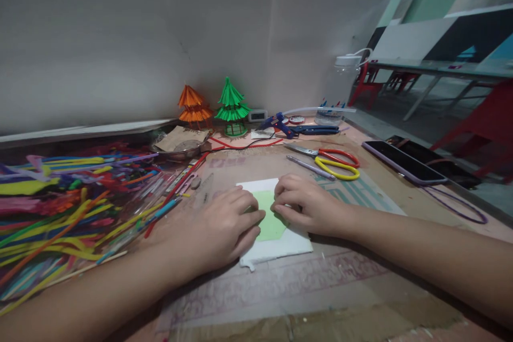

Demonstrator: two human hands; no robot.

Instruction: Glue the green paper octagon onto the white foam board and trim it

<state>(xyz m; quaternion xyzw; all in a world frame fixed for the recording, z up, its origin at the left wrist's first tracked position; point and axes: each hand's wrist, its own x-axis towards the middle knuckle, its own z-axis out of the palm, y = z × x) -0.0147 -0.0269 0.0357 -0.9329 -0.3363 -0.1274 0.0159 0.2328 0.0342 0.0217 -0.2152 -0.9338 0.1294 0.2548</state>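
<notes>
A light green paper piece (269,219) with angled corners lies flat on a white foam sheet (280,247), whose lower left corner has a ragged strip. My left hand (226,227) rests over the left side of both, fingers extended and tips on the green piece. From the right, my right hand (306,203) touches the green piece with bent fingertips; a gap shows between thumb and fingers. Neither hand is closed around anything. Beyond my right hand lie a pen (310,167) and scissors (340,163) with one red and one yellow handle.
Many coloured pipe cleaners (60,208) are piled at left. At the back stand an orange paper tree (193,104), a green paper tree (231,104), a blue glue gun (280,124), blue-handled pliers (316,130) and a clear bottle (340,85). A phone (403,161) lies at right.
</notes>
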